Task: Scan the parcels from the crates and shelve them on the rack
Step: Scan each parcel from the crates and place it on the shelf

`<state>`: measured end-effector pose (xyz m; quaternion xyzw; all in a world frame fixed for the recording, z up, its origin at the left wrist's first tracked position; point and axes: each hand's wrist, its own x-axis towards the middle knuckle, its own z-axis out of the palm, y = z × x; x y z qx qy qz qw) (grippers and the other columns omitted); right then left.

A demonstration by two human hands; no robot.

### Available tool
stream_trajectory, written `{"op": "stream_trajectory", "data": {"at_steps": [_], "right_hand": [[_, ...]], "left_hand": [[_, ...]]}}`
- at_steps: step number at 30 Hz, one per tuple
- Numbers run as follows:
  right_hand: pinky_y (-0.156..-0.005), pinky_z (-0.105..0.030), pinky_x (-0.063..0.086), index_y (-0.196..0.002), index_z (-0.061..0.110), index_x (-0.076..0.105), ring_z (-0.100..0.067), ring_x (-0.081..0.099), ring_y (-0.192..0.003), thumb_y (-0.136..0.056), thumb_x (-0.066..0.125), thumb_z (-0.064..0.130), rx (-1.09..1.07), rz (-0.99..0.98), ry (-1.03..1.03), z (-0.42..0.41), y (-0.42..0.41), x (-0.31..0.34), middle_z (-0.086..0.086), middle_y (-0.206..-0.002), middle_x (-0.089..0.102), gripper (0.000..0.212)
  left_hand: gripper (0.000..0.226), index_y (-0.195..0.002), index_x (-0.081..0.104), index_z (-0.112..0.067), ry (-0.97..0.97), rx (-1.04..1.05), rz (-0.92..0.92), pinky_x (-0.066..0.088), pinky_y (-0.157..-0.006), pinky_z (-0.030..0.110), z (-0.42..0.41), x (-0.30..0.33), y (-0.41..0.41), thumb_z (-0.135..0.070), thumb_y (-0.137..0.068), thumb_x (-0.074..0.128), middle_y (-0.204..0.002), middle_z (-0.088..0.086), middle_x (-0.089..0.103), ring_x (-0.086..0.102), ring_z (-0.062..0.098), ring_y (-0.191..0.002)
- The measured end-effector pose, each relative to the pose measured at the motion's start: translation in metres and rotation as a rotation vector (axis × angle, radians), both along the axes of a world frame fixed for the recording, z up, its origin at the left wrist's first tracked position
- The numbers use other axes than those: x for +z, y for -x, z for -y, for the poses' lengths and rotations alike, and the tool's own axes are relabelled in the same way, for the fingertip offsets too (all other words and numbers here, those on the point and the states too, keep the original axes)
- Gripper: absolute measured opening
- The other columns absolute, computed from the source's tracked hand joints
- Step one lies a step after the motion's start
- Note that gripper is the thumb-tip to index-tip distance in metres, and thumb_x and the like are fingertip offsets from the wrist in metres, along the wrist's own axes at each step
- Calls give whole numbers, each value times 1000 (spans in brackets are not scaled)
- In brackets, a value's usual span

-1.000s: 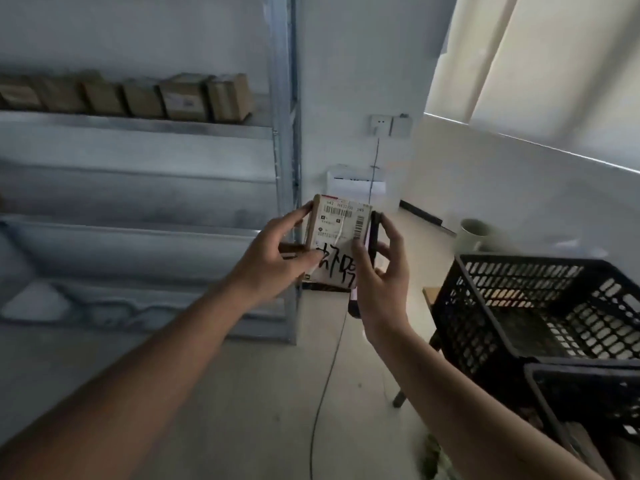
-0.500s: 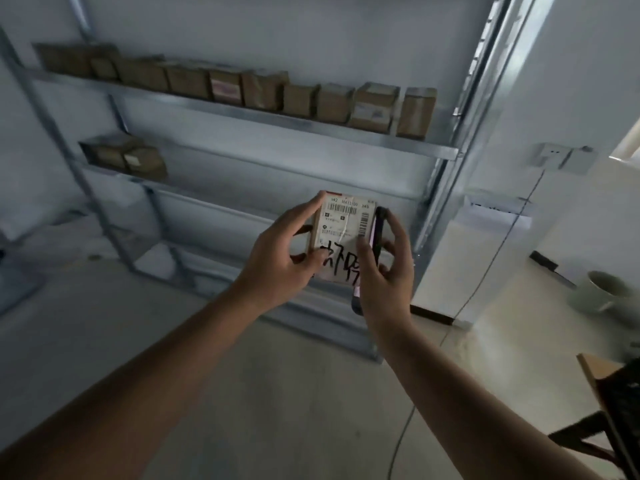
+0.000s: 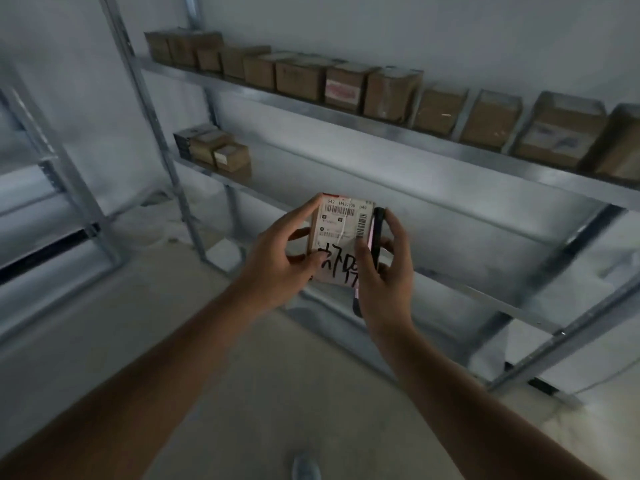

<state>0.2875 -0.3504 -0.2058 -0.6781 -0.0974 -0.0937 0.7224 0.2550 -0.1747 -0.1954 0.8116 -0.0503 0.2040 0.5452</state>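
- You are now facing the metal rack (image 3: 398,138) squarely; a second ago the black crates and the window were filling the right of your view, and half a second ago only a corner of a crate was left. That means you are turning from the pick-up spot toward the shelving spot.
- You are holding the small labelled parcel (image 3: 341,237) upright in front of your chest, in the air, well short of the shelves, barcode label toward you.
- Your left hand (image 3: 280,261) is pinching the parcel's left edge, thumb on the front face and fingers curled behind it.
- Your right hand (image 3: 384,271) is gripping a dark phone-like scanner (image 3: 378,237) held edge-on against the parcel's right side, thumb lying over the label's edge, fingers wrapped behind the device.
- The grip on both things is looking the same across all three moments; only your body and head are swinging left.
- The top shelf is carrying a full row of cardboard boxes (image 3: 301,77), while the middle shelf is holding just a few boxes (image 3: 221,154) at its left end, so that level is probably where this parcel is going.
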Motion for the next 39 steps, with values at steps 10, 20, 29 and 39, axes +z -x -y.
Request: {"op": "stream_trajectory", "data": {"at_steps": [10,20,29,39], "right_hand": [[-87,-53,65,-153,43,46,-29,69,-119,-107,63,22,104,-44,57,-147,-163,-6,-9,-138,57,53],[-85,-50,66,-153,42,44,-27,68,-120,-107,64,24,105,-86,101,-307,-266,-40,-10,-139,57,53],[-79,-43,68,-152,47,42,-25,70,-116,-108,62,29,-57,-221,133,-456,-341,-71,-9,-141,55,52],[-85,-49,67,-154,38,44,-24,67,-121,-107,61,26,-185,-355,162,-535,-421,-116,-8,-142,55,51]], "left_hand": [[86,-159,36,-47,13,142,-76,65,-81,29,-138,6,-132,-11,-93,78,-150,-8,56,55,8,-138],[86,-158,34,-53,15,130,-157,66,-83,34,-301,-27,-237,-13,-94,77,-149,-8,59,54,11,-140],[89,-157,32,-54,11,-62,-245,65,-86,36,-458,-59,-342,-11,-94,77,-153,-3,53,53,14,-141],[83,-161,33,-45,22,-168,-362,64,-92,42,-536,-105,-443,-10,-97,73,-155,0,41,48,22,-145]]}}
